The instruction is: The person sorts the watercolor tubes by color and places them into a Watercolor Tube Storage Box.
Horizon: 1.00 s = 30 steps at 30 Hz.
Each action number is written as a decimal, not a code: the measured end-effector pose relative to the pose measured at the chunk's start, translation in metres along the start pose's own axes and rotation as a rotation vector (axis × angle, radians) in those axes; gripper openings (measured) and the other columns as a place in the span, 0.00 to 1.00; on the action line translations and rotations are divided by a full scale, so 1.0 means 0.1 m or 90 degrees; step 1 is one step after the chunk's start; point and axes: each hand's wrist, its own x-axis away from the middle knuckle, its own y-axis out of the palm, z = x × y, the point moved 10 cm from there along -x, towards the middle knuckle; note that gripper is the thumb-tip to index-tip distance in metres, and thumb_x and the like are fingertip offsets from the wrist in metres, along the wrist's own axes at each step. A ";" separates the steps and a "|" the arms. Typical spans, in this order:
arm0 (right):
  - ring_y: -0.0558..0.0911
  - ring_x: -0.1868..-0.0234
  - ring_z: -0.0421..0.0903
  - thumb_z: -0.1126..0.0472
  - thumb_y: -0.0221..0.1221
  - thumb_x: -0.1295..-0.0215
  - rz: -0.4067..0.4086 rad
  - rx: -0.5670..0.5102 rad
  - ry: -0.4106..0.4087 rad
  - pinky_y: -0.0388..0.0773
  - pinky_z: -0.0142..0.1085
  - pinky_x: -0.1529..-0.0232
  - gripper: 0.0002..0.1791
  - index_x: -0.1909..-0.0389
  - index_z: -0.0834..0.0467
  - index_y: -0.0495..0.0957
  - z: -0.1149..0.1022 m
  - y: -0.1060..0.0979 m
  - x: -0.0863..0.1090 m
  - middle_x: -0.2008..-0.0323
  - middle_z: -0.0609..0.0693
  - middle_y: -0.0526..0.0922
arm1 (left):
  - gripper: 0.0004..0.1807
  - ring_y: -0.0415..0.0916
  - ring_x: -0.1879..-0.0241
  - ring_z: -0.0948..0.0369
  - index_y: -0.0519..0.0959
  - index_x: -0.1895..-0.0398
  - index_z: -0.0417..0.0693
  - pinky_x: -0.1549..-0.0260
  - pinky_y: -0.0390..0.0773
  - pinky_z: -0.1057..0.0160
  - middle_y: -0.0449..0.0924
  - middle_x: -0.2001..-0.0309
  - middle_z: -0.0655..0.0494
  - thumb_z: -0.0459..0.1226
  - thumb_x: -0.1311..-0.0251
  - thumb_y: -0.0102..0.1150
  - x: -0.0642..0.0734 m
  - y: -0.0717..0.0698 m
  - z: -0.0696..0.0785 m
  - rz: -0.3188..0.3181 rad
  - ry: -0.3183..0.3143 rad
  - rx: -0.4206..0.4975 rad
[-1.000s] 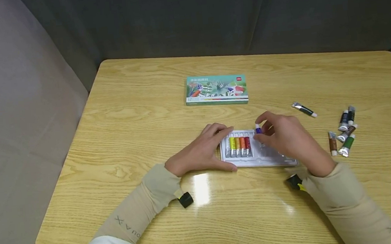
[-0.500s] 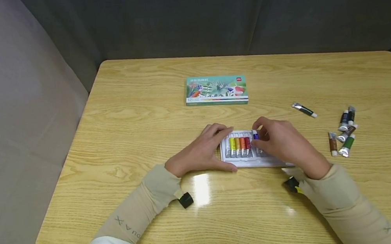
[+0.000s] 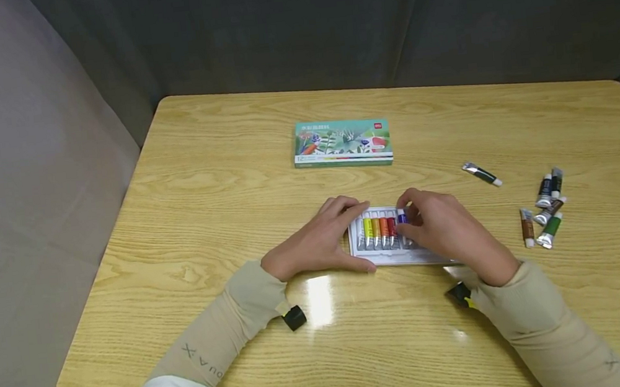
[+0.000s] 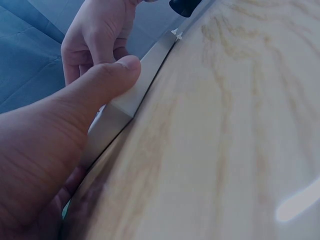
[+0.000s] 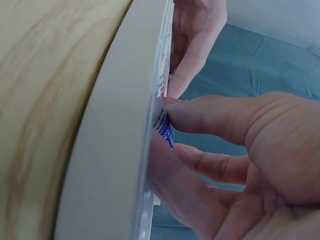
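Observation:
A white plastic tray (image 3: 384, 260) lies on the table with a row of paint tubes in its left part: a whitish one, a yellow tube (image 3: 368, 230), an ochre one, an orange tube (image 3: 384, 229) and a red tube (image 3: 392, 229). My left hand (image 3: 322, 239) holds the tray's left end, thumb at the front edge and fingers at the back. With thumb and fingertips my right hand (image 3: 444, 221) pinches a blue paint tube (image 3: 402, 217), white cap toward the back, low over the tray just right of the red tube. The right hand hides much of the tray's right part.
A green paint box (image 3: 342, 143) lies behind the tray. To the right are a dark green tube (image 3: 482, 174) by itself, a brown tube (image 3: 527, 227), a green tube (image 3: 550, 231) and several other dark tubes (image 3: 545, 191).
My right hand has moved left and lowered the blue tube into the tray beside the red one. The left hand has stayed on the tray's end.

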 end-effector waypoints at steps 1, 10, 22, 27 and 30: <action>0.82 0.64 0.48 0.57 0.68 0.32 0.001 0.000 -0.001 0.79 0.41 0.64 0.18 0.47 0.61 0.79 0.00 0.00 0.00 0.59 0.59 0.87 | 0.63 0.58 0.28 0.61 0.55 0.17 0.54 0.26 0.67 0.57 0.60 0.25 0.58 0.70 0.51 0.71 0.00 0.00 0.00 0.000 0.000 -0.001; 0.82 0.64 0.48 0.57 0.67 0.31 0.001 0.004 -0.003 0.79 0.41 0.64 0.19 0.46 0.62 0.79 -0.01 0.01 0.00 0.59 0.58 0.88 | 0.63 0.58 0.27 0.62 0.56 0.17 0.54 0.26 0.67 0.57 0.60 0.26 0.58 0.70 0.51 0.71 0.00 0.00 -0.01 0.002 0.000 -0.003; 0.82 0.65 0.46 0.56 0.67 0.31 0.007 0.009 -0.005 0.77 0.38 0.66 0.18 0.46 0.61 0.80 -0.02 -0.01 0.02 0.59 0.56 0.88 | 0.63 0.58 0.28 0.62 0.55 0.17 0.54 0.26 0.67 0.57 0.61 0.26 0.58 0.70 0.51 0.71 0.00 0.00 0.00 0.005 0.002 -0.002; 0.80 0.68 0.45 0.58 0.67 0.32 0.010 0.017 -0.006 0.75 0.36 0.68 0.17 0.47 0.61 0.80 -0.03 -0.02 0.02 0.61 0.56 0.88 | 0.63 0.58 0.28 0.62 0.56 0.17 0.54 0.26 0.68 0.57 0.61 0.26 0.58 0.71 0.51 0.70 0.00 0.00 -0.01 0.007 0.004 -0.003; 0.79 0.69 0.45 0.59 0.68 0.32 0.013 0.020 -0.004 0.75 0.36 0.69 0.17 0.48 0.62 0.80 -0.03 -0.01 0.02 0.63 0.55 0.88 | 0.63 0.58 0.28 0.62 0.56 0.17 0.54 0.26 0.68 0.57 0.61 0.26 0.59 0.71 0.52 0.70 0.00 0.00 -0.01 0.008 0.004 -0.003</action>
